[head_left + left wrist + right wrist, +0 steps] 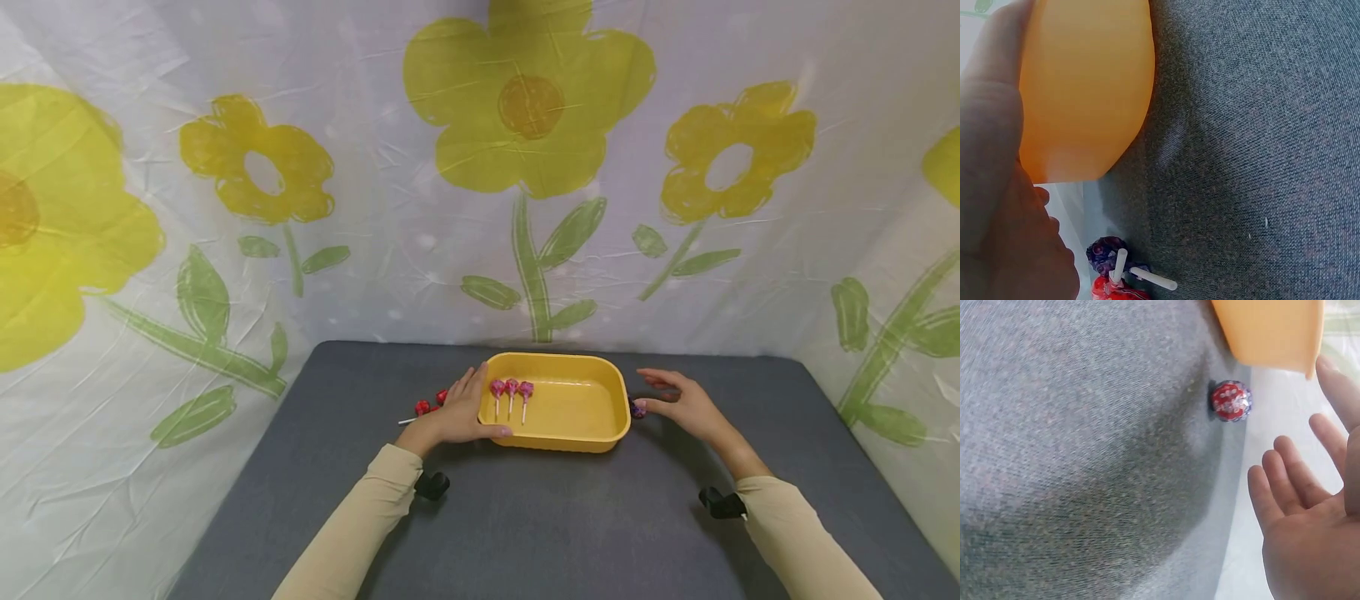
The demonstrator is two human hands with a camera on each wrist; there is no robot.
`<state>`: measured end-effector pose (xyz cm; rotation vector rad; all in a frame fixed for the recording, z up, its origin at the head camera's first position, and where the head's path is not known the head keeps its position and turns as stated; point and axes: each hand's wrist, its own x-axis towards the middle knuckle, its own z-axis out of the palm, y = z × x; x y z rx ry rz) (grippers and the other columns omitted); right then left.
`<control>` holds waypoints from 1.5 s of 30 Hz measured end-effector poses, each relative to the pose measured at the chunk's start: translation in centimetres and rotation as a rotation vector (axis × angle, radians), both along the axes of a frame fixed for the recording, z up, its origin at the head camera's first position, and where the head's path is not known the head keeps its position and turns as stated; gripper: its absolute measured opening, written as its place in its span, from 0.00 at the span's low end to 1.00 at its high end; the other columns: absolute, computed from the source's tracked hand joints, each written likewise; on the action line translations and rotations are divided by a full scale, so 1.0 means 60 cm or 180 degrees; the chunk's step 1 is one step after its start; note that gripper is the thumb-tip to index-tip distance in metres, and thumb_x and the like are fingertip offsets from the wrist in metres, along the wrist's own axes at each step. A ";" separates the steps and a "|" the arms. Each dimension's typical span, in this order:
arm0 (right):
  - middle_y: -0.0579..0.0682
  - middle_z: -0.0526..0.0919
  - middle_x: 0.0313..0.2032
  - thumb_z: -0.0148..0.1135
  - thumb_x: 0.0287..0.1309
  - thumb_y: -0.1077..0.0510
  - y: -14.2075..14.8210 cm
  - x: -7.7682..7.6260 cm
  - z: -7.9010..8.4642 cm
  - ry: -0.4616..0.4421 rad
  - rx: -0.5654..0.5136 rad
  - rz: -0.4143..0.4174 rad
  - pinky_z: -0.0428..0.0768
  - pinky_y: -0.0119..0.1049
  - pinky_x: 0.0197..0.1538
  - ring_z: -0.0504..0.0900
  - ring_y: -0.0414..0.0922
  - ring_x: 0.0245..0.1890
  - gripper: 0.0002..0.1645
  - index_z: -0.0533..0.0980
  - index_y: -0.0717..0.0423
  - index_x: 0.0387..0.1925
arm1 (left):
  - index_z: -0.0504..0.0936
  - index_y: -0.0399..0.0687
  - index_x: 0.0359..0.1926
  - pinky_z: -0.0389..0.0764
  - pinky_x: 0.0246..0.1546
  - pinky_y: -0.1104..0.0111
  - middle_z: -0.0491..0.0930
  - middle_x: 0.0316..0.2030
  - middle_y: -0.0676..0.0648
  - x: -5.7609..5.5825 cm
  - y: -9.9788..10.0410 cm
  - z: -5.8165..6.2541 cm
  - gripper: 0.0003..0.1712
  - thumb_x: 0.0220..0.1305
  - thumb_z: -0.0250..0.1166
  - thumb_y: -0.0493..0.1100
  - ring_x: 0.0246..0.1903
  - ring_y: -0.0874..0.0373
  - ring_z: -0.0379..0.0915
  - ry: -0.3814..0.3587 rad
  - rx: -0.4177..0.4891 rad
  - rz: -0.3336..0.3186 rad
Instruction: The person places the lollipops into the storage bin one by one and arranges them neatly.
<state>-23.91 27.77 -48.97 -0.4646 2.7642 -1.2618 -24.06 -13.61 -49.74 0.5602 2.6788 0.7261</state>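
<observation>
A yellow plastic tub point(577, 408) stands on the table, with three pink-wrapped lollipops point(512, 388) lying side by side in its left part. My left hand point(453, 417) holds the tub's left end, thumb along the front corner and fingers toward the back corner. In the right wrist view my right hand point(1310, 519) is spread with nothing in it, its thumb tip close to the tub's rim. Near that hand, just right of the tub, lies a lollipop point(1231, 400) in a dark purple and red wrapper, its stick hidden.
Left of the tub, partly behind my left hand, lie red-wrapped lollipops point(423, 407). Beside them in the left wrist view is a dark purple one point(1105, 254). The dark grey table point(525, 517) meets a flower-printed cloth point(390, 250) at the back.
</observation>
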 end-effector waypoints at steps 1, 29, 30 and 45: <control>0.65 0.70 0.66 0.66 0.63 0.46 0.001 0.000 -0.001 0.0002 -0.0006 -0.0004 0.70 0.64 0.64 0.70 0.65 0.64 0.39 0.66 0.57 0.70 | 0.26 0.47 0.78 0.36 0.78 0.44 0.32 0.80 0.43 0.000 0.000 0.000 0.74 0.53 0.64 0.76 0.80 0.44 0.25 0.0008 0.0017 0.0000; 0.63 0.81 0.51 0.69 0.59 0.58 0.009 0.000 -0.050 0.0174 -0.0081 0.0069 0.80 0.23 0.43 0.81 0.59 0.51 0.23 0.80 0.61 0.56 | 0.26 0.47 0.78 0.36 0.78 0.44 0.32 0.80 0.44 -0.001 0.000 -0.002 0.75 0.51 0.63 0.78 0.80 0.44 0.24 0.0003 0.0052 -0.0008; 0.63 0.81 0.50 0.69 0.59 0.58 0.008 -0.001 -0.051 0.0180 -0.0092 0.0060 0.79 0.22 0.43 0.82 0.58 0.50 0.23 0.80 0.61 0.55 | 0.26 0.47 0.78 0.36 0.78 0.44 0.31 0.80 0.44 -0.001 0.000 -0.002 0.75 0.51 0.63 0.78 0.80 0.44 0.24 0.0003 0.0036 -0.0011; 0.62 0.83 0.49 0.71 0.57 0.59 -0.001 -0.002 -0.060 0.0265 -0.0009 -0.0118 0.80 0.23 0.41 0.84 0.57 0.48 0.20 0.82 0.59 0.52 | 0.27 0.47 0.79 0.36 0.77 0.43 0.32 0.80 0.44 0.001 0.000 -0.001 0.75 0.51 0.63 0.78 0.80 0.44 0.25 0.0013 0.0039 0.0004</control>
